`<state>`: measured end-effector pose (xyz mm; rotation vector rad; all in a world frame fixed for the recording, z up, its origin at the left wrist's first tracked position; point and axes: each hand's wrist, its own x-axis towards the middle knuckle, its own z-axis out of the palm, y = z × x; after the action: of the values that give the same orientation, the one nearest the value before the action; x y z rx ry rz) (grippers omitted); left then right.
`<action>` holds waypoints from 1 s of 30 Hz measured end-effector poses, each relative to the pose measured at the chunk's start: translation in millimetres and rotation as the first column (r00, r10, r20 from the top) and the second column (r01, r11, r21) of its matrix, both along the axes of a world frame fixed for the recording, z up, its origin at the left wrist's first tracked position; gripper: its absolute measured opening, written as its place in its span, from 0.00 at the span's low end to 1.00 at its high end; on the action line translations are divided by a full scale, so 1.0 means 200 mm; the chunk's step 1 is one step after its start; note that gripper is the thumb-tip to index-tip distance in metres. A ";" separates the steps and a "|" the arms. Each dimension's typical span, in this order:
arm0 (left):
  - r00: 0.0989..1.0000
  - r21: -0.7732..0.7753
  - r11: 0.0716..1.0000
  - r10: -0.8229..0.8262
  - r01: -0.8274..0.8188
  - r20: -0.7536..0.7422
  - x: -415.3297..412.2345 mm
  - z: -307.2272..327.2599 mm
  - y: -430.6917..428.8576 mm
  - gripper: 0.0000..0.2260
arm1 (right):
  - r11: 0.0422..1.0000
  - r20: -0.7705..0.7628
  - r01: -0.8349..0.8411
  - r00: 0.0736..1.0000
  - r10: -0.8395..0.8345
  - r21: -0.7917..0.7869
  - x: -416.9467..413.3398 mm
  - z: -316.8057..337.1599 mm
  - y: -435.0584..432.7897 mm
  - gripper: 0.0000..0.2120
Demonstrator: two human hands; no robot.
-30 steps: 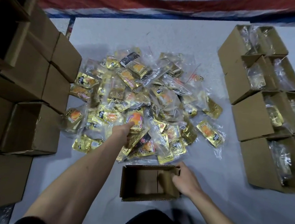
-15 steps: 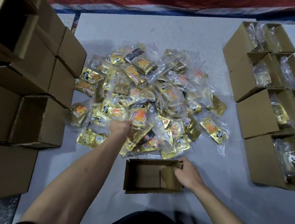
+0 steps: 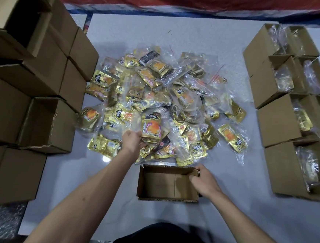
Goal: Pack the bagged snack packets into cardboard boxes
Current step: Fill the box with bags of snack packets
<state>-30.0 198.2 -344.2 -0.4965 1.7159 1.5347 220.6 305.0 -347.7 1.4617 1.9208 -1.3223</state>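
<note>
Gold-foil snack bag (image 3: 151, 128): your left hand (image 3: 132, 141) pinches its lower edge, fingertips hidden beneath. Your right hand (image 3: 205, 180) curls its fingers over the cardboard box (image 3: 158, 182) wall.

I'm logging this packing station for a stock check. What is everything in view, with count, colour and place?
bags: one large pile, too many to count, gold in clear plastic, middle of the sheet
held bag: one, gold with an orange picture, near edge of the pile
open box: one, brown, empty, just in front of the person
stacked boxes: many, brown, left side
filled boxes: several, brown, bags inside, right side
sheet: one, white, under the pile and the open box
tarp: one, red, white and blue stripes, far edge
left hand: grips the held bag
right hand: grips the open box's right wall
</note>
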 end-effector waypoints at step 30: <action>0.968 0.185 0.957 -0.192 0.222 -0.162 -0.08 0.18 -0.22 0.04 | 0.998 0.025 -0.049 0.999 0.049 0.028 -0.03 0.02 -0.02 0.14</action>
<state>-46.1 154.0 -307.9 -0.0995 1.6363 1.5993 214.7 300.4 -343.7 1.4278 1.9549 -1.2554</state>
